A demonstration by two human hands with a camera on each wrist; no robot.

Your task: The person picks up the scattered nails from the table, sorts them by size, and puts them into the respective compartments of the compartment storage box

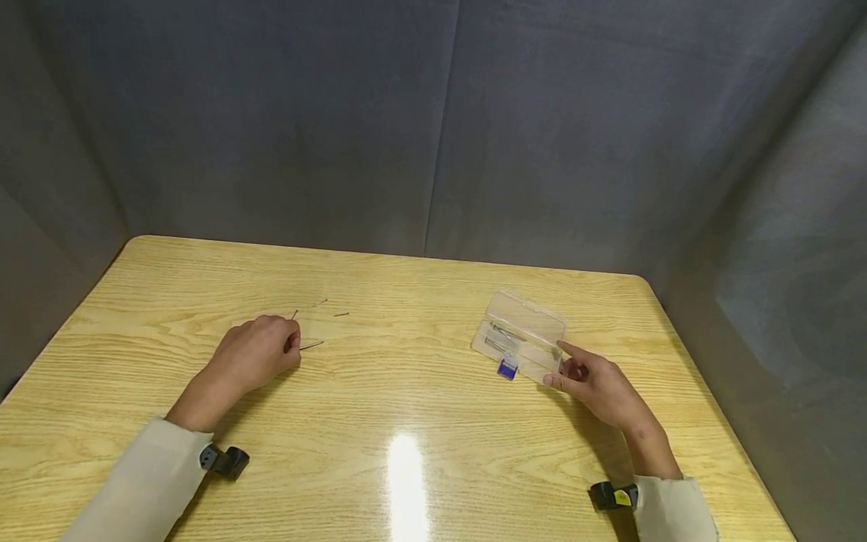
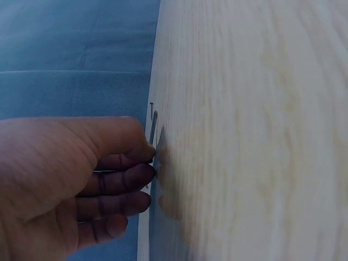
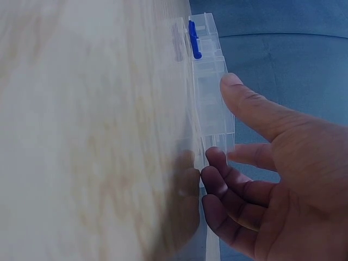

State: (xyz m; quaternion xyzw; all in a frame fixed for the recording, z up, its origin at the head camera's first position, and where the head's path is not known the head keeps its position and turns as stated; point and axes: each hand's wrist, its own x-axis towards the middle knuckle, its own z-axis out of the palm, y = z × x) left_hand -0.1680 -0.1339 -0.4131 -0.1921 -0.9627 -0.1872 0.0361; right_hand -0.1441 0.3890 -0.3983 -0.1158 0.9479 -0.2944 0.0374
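Note:
A clear plastic box stands on the table at the right with its lid raised and a blue latch hanging at the front. Several nails lie inside it. My right hand grips the box's right end, thumb at the near edge and index finger by the lid; in the right wrist view the thumb lies along the clear wall. At the left, my left hand pinches a nail between thumb and index finger, close over the wood; its head end sticks out to the right.
Beyond the left hand lie loose nails: one at the right, one farther back and one partly behind the knuckles. Grey cloth hangs around the wooden table, behind its far edge and at both sides.

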